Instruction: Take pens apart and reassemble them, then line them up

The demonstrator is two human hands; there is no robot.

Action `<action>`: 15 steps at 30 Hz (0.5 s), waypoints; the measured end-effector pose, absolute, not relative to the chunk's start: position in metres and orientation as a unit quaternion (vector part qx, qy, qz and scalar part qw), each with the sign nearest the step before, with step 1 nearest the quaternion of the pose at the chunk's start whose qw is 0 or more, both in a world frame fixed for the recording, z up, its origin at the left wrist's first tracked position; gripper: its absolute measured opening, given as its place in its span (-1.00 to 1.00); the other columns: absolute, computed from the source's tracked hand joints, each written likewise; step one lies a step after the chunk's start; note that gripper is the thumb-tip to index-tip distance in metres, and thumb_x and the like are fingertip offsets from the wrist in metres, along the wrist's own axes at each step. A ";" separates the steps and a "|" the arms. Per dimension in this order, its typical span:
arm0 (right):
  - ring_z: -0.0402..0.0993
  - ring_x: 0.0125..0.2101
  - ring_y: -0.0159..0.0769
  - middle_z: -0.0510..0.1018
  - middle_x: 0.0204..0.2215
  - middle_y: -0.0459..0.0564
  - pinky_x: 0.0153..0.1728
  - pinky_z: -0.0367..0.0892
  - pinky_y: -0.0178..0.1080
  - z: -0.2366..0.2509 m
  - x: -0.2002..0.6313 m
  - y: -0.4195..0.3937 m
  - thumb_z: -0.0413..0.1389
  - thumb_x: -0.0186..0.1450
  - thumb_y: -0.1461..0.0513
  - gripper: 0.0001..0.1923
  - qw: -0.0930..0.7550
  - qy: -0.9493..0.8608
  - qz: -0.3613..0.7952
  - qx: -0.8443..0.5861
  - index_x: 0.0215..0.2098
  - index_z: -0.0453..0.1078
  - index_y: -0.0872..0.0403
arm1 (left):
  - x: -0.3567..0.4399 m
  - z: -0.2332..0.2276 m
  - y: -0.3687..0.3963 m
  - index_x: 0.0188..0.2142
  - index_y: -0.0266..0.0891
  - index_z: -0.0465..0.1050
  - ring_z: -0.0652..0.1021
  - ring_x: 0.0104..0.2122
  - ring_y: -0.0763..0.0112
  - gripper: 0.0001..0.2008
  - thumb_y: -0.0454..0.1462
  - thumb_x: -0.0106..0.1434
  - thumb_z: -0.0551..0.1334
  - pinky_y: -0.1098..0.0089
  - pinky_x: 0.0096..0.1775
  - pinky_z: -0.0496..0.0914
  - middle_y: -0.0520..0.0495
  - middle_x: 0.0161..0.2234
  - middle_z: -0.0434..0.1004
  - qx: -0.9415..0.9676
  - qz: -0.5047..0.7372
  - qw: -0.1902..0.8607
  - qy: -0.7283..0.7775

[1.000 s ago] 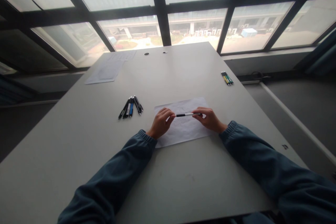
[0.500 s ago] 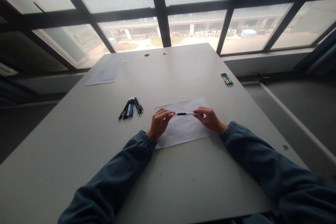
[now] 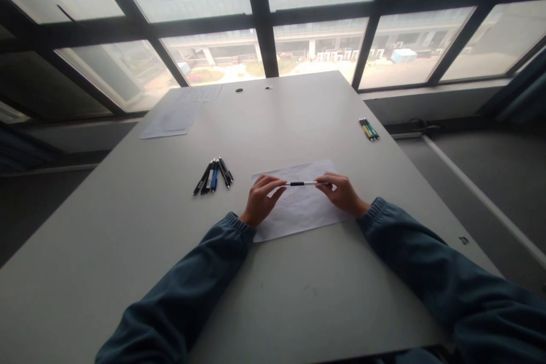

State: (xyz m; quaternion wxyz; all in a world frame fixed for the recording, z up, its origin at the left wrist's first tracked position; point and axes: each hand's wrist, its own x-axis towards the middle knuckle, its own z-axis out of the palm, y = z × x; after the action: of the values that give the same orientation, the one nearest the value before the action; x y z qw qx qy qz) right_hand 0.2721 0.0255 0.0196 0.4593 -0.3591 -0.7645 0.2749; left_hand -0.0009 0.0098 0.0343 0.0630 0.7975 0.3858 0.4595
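Observation:
A white pen (image 3: 303,183) with a black grip lies level between my two hands, above a sheet of paper (image 3: 294,222) with faint marks. My left hand (image 3: 261,200) has thumb and fingers at the pen's tip end. At the other end, my right hand (image 3: 340,191) pinches the barrel, and its fingers cover that part. To the left of my hands, a loose group of several black pens (image 3: 207,177), with one blue pen (image 3: 214,177) among them, rests on the white table (image 3: 273,296).
Several green and yellow pens (image 3: 369,129) lie side by side near the table's right edge. Further back on the left are sheets of paper (image 3: 170,119). A round hole (image 3: 239,90) is near the far edge, below the windows. A small dark piece (image 3: 463,240) lies at right.
The fingers of my left hand have shifted slightly right along the pen's tip, and the thumb has lowered a little away from the index finger. My right hand has hardly moved.

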 end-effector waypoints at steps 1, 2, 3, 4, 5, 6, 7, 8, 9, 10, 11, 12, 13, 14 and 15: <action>0.33 -0.48 -0.36 0.50 -0.43 -0.05 -0.40 0.32 -0.26 0.019 0.272 0.026 0.17 0.36 0.16 -0.83 0.457 -0.766 0.274 -0.360 -0.18 0.55 0.06 | -0.001 0.034 0.010 -0.18 -0.16 0.58 0.52 -0.27 0.33 -0.88 -0.23 0.32 0.30 0.25 -0.18 0.46 -0.08 -0.30 0.60 0.796 0.461 0.062 0.388; 0.33 -0.47 -0.36 0.51 -0.43 -0.04 -0.40 0.32 -0.26 0.019 0.273 0.026 0.17 0.36 0.16 -0.83 0.456 -0.767 0.273 -0.361 -0.17 0.55 0.06 | -0.001 0.034 0.010 -0.19 -0.16 0.58 0.52 -0.27 0.34 -0.89 -0.23 0.32 0.30 0.26 -0.19 0.46 -0.07 -0.30 0.60 0.793 0.462 0.061 0.392; 0.34 -0.47 -0.36 0.52 -0.42 -0.04 -0.39 0.33 -0.26 0.019 0.274 0.027 0.17 0.35 0.16 -0.83 0.454 -0.768 0.272 -0.361 -0.17 0.55 0.06 | -0.002 0.034 0.010 -0.20 -0.16 0.58 0.52 -0.27 0.35 -0.90 -0.24 0.32 0.30 0.27 -0.19 0.46 -0.07 -0.31 0.59 0.790 0.464 0.061 0.396; 0.36 -0.46 -0.35 0.53 -0.41 -0.03 -0.39 0.34 -0.25 0.019 0.275 0.029 0.18 0.35 0.17 -0.83 0.454 -0.768 0.272 -0.360 -0.17 0.55 0.05 | -0.002 0.034 0.010 -0.21 -0.16 0.58 0.52 -0.27 0.35 -0.91 -0.25 0.32 0.30 0.27 -0.18 0.46 -0.06 -0.31 0.59 0.787 0.465 0.060 0.401; 0.38 -0.44 -0.34 0.54 -0.39 -0.02 -0.38 0.35 -0.25 0.019 0.277 0.030 0.18 0.35 0.17 -0.84 0.456 -0.768 0.270 -0.360 -0.16 0.55 0.05 | -0.002 0.034 0.009 -0.21 -0.16 0.58 0.52 -0.26 0.35 -0.91 -0.25 0.32 0.30 0.27 -0.18 0.46 -0.06 -0.30 0.59 0.783 0.466 0.058 0.407; 0.40 -0.41 -0.32 0.55 -0.36 -0.01 -0.36 0.36 -0.23 0.020 0.279 0.032 0.18 0.34 0.18 -0.84 0.460 -0.766 0.267 -0.362 -0.16 0.56 0.04 | -0.002 0.034 0.009 -0.22 -0.17 0.58 0.52 -0.26 0.35 -0.92 -0.25 0.32 0.30 0.27 -0.17 0.45 -0.06 -0.30 0.59 0.780 0.467 0.056 0.413; 0.43 -0.37 -0.29 0.56 -0.33 0.01 -0.34 0.37 -0.22 0.021 0.281 0.034 0.18 0.34 0.18 -0.84 0.466 -0.762 0.262 -0.364 -0.16 0.56 0.03 | -0.003 0.034 0.009 -0.22 -0.17 0.57 0.52 -0.26 0.35 -0.92 -0.26 0.32 0.30 0.26 -0.16 0.45 -0.06 -0.29 0.59 0.776 0.467 0.053 0.420; 0.45 -0.32 -0.26 0.57 -0.30 0.02 -0.31 0.38 -0.20 0.022 0.284 0.037 0.19 0.34 0.19 -0.85 0.475 -0.757 0.254 -0.368 -0.16 0.56 0.03 | -0.003 0.034 0.009 -0.23 -0.17 0.57 0.51 -0.25 0.34 -0.92 -0.26 0.32 0.29 0.26 -0.16 0.44 -0.06 -0.29 0.59 0.772 0.468 0.051 0.427; 0.47 -0.27 -0.23 0.57 -0.27 0.04 -0.28 0.40 -0.17 0.023 0.287 0.040 0.19 0.33 0.20 -0.86 0.484 -0.753 0.245 -0.373 -0.17 0.56 0.02 | -0.003 0.034 0.009 -0.23 -0.17 0.57 0.51 -0.25 0.34 -0.93 -0.26 0.32 0.29 0.26 -0.15 0.44 -0.06 -0.29 0.59 0.767 0.470 0.048 0.434; 0.47 -0.22 -0.20 0.56 -0.25 0.04 -0.24 0.40 -0.15 0.024 0.291 0.042 0.19 0.33 0.20 -0.87 0.494 -0.747 0.233 -0.378 -0.17 0.56 0.02 | -0.004 0.034 0.010 -0.23 -0.17 0.57 0.51 -0.25 0.34 -0.93 -0.26 0.32 0.29 0.27 -0.16 0.44 -0.06 -0.29 0.59 0.762 0.473 0.045 0.440; 0.47 -0.19 -0.18 0.55 -0.24 0.05 -0.20 0.41 -0.12 0.026 0.294 0.045 0.20 0.32 0.21 -0.87 0.504 -0.742 0.221 -0.382 -0.18 0.56 0.01 | -0.004 0.035 0.010 -0.24 -0.18 0.56 0.51 -0.25 0.34 -0.93 -0.26 0.33 0.28 0.27 -0.16 0.44 -0.06 -0.30 0.59 0.756 0.478 0.041 0.446; 0.46 -0.18 -0.17 0.54 -0.24 0.05 -0.17 0.41 -0.10 0.026 0.298 0.047 0.20 0.32 0.21 -0.88 0.512 -0.738 0.210 -0.387 -0.19 0.56 0.01 | -0.004 0.035 0.010 -0.25 -0.18 0.56 0.51 -0.25 0.34 -0.92 -0.26 0.33 0.28 0.28 -0.17 0.44 -0.06 -0.30 0.58 0.750 0.483 0.037 0.451; 0.45 -0.17 -0.17 0.53 -0.23 0.05 -0.16 0.41 -0.09 0.027 0.301 0.050 0.20 0.31 0.20 -0.88 0.521 -0.730 0.200 -0.394 -0.20 0.56 0.01 | -0.004 0.035 0.010 -0.25 -0.18 0.56 0.51 -0.25 0.34 -0.92 -0.25 0.33 0.27 0.29 -0.18 0.44 -0.06 -0.30 0.58 0.744 0.487 0.035 0.456; 0.44 -0.18 -0.16 0.52 -0.23 0.05 -0.16 0.41 -0.08 0.027 0.303 0.052 0.20 0.31 0.20 -0.88 0.527 -0.723 0.191 -0.403 -0.21 0.56 0.01 | -0.004 0.035 0.010 -0.25 -0.18 0.55 0.52 -0.25 0.34 -0.91 -0.24 0.34 0.27 0.29 -0.19 0.44 -0.06 -0.30 0.58 0.738 0.491 0.033 0.462; 0.43 -0.19 -0.16 0.51 -0.24 0.05 -0.16 0.40 -0.07 0.026 0.305 0.053 0.20 0.31 0.20 -0.88 0.534 -0.714 0.182 -0.414 -0.21 0.56 0.01 | -0.004 0.035 0.010 -0.25 -0.18 0.55 0.52 -0.25 0.33 -0.90 -0.24 0.35 0.26 0.30 -0.20 0.45 -0.07 -0.30 0.57 0.734 0.493 0.032 0.467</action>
State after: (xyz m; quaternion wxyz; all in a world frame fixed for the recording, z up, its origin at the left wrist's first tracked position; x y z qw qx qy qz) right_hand 0.3050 0.0530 0.0265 0.5344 -0.4143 -0.7138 0.1823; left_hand -0.0043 0.0104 0.0350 0.0324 0.7335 0.4666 0.4931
